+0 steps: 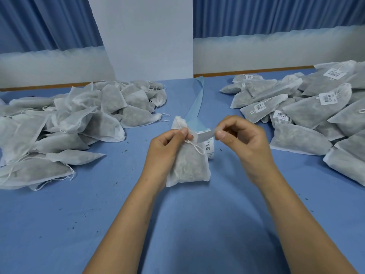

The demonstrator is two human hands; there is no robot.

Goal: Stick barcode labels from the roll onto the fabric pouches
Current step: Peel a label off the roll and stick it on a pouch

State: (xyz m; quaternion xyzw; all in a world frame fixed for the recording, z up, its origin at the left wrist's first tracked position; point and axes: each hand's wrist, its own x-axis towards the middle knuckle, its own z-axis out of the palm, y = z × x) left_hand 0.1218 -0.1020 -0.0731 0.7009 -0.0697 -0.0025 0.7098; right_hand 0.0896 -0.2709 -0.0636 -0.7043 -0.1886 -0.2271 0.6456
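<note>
**White pouch [187, 167] in left hand [167, 147], label [206, 135] in right hand [243, 139]**

Thumb on top and fingers curled behind, the left hand grips the pouch just below its drawstring neck. The pouch hangs over the middle of the blue counter [197, 224]; whether its lower edge rests there I cannot tell. The right hand pinches one end of the label between thumb and forefinger, with the other fingers curled in. The label's free end reaches toward the left thumb, beside the pouch's neck; whether it touches the fabric is unclear. The roll [210, 149] sits just behind the pouch, partly hidden, with barcodes showing on its side. A pale blue strip [195, 103] of backing runs from it to the counter's far edge. A left pile [69, 119] of plain pouches lies well apart from a right pile [316, 115], where several pouches carry barcode labels. Dark crumbs dot the counter.
</note>
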